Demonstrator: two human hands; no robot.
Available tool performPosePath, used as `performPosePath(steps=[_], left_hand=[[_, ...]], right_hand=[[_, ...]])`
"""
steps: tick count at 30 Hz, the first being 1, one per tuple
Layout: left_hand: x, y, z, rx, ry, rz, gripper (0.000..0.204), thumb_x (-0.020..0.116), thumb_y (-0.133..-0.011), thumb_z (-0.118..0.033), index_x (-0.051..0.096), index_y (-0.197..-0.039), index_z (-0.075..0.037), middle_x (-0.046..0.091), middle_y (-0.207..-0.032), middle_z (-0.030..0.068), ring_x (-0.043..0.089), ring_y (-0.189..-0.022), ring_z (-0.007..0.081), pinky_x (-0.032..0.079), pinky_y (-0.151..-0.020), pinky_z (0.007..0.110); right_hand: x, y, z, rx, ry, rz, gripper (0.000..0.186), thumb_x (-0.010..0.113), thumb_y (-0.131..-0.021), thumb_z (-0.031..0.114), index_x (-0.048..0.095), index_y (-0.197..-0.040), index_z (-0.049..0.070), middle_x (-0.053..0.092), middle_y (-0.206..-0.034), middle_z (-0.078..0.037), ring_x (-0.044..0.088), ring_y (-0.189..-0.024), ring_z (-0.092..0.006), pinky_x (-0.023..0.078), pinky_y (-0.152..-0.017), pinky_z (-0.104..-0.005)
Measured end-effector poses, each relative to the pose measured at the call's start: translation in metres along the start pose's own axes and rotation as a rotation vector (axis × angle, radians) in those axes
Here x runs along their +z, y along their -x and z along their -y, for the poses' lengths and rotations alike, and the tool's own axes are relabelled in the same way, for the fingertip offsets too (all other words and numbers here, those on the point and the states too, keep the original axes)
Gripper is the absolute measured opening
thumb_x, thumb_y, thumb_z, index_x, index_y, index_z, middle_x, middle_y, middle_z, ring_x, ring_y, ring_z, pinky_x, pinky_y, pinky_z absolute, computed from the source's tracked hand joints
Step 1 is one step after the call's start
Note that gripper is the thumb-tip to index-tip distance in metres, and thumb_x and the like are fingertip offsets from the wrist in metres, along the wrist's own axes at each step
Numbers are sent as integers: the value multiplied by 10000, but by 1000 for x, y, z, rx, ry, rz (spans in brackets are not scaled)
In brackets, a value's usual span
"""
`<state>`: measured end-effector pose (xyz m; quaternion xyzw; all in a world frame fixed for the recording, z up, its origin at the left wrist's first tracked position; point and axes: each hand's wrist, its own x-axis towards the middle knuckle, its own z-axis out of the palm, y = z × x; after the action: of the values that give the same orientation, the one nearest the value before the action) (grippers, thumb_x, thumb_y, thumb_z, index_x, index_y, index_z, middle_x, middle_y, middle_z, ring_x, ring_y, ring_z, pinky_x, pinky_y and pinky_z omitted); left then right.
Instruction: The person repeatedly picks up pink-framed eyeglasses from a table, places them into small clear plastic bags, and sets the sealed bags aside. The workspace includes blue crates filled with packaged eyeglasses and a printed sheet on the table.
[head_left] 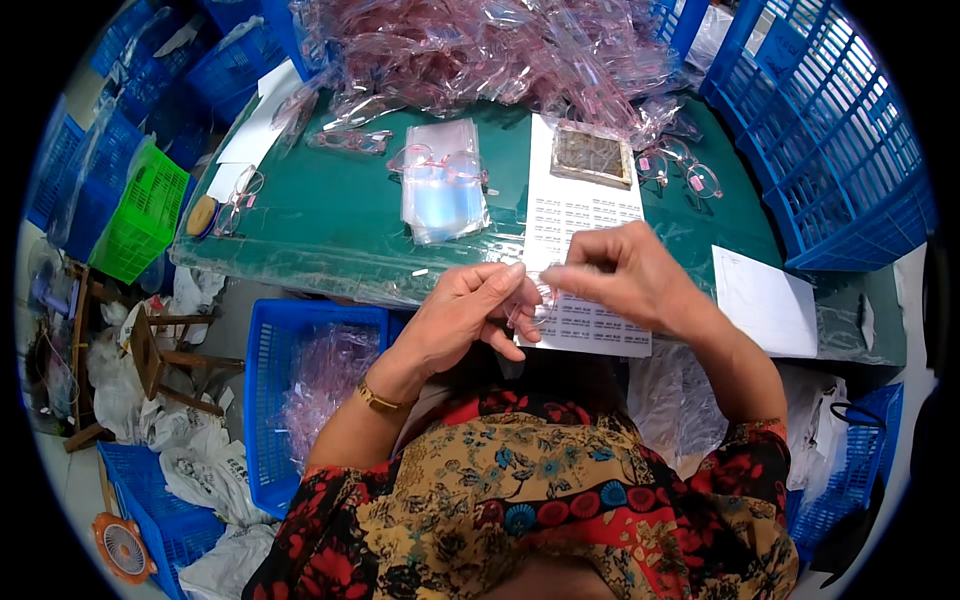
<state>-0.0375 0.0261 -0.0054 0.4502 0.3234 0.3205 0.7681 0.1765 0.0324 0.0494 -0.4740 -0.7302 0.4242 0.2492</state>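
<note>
My left hand (470, 310) grips pink-framed eyeglasses (532, 305) over the front part of a white sheet of printed labels (585, 330). My right hand (620, 275) is above the same sheet, fingers curled and pinched at the upper part of those glasses; what its fingertips hold is too small to make out. Behind the hands, a stack of clear sleeves (440, 210) has another pink pair (440, 160) on it. A framed rectangular block (590, 157) rests on the label sheet's far end, with more pink glasses (700, 180) beside it at the right.
Bagged pink glasses (490, 50) heap at the back of the green table (340, 210). Blue crates (820, 130) border it right and left, with a green basket (140, 210). Below the front edge sits a blue bin (262, 410). A white paper (762, 300) lies right, an oval pad (202, 215) left.
</note>
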Motion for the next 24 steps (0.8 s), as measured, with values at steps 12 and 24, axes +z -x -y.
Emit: performPosePath(steps=[12, 24], left_hand=[[1, 0, -1, 16, -16, 2, 401, 479, -973, -359, 589, -957, 26, 616, -824, 92, 664, -714, 174, 590, -501, 253], [-1, 0, 0, 26, -11, 25, 409, 473, -976, -354, 610, -957, 31, 620, -809, 101, 665, -719, 167, 590, -499, 258]], right_hand=[[16, 14, 2, -213, 443, -129, 378, 688, -808, 355, 642, -678, 3, 559, -523, -163, 577, -459, -288, 428, -456, -364], [16, 19, 2, -152, 450, -159, 404, 683, -816, 369, 643, -669, -6, 545, -501, -152, 566, -444, -275, 423, -443, -355]])
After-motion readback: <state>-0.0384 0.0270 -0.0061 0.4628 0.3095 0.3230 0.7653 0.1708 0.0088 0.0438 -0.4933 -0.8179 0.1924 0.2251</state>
